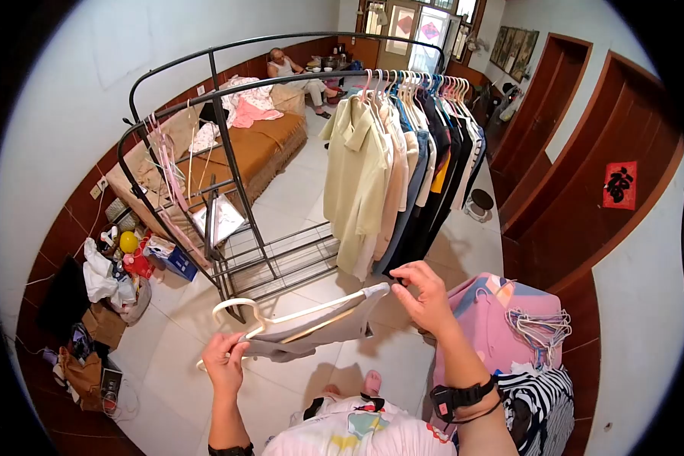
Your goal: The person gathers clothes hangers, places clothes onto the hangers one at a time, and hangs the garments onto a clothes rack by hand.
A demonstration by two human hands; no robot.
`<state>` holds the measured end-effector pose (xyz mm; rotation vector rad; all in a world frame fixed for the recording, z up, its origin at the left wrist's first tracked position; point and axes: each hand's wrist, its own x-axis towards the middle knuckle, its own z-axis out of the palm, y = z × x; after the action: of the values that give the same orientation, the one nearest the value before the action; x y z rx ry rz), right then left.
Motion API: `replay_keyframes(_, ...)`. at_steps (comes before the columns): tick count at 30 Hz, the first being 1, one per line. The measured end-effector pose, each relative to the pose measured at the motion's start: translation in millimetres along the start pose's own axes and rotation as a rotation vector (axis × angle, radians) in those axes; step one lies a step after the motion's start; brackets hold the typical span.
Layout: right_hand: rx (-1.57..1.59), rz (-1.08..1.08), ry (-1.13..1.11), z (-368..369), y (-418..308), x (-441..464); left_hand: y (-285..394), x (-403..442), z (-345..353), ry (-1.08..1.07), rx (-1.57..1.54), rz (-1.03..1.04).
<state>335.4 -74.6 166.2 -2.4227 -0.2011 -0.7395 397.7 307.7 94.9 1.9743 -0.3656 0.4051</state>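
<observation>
My left hand [224, 361] is closed on the left part of a cream hanger [311, 310] and on the grey garment [296, 343] draped over it. The hanger's hook points up and left, and the garment's exact kind is unclear. At the hanger's right end, where grey cloth wraps the tip, is my right hand [424, 298]. Its thumb and forefinger are curved apart beside the tip, with nothing visibly held. Beyond the hands, a black clothes rack [239, 175] carries a row of garments, the nearest a pale green shirt [355, 167].
Pink hangers [167, 163] hang at the rack's left end. On my right, white wire hangers [539, 328] lie on pink cloth [471, 319], near striped clothing [543, 403]. Bags [102, 270] crowd the left wall. A person [289, 72] sits beyond the couch [270, 148].
</observation>
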Motion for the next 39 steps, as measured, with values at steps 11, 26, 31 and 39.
replay_keyframes(11, -0.095, -0.302, -0.09, 30, 7, 6, 8, 24, 2, -0.041, -0.065, -0.015)
replay_keyframes(26, 0.137, -0.1, -0.216, 15, -4, 23, 41, 72, 45, -0.225, -0.009, 0.157)
replay_keyframes(31, 0.01, -0.059, -0.042, -13, 16, 30, 46, 101, 67, -0.309, 0.097, 0.182)
replay_keyframes(39, -0.277, -0.271, 0.169, -61, 39, 0, 83, 74, 117, -0.002, 0.18, 0.59)
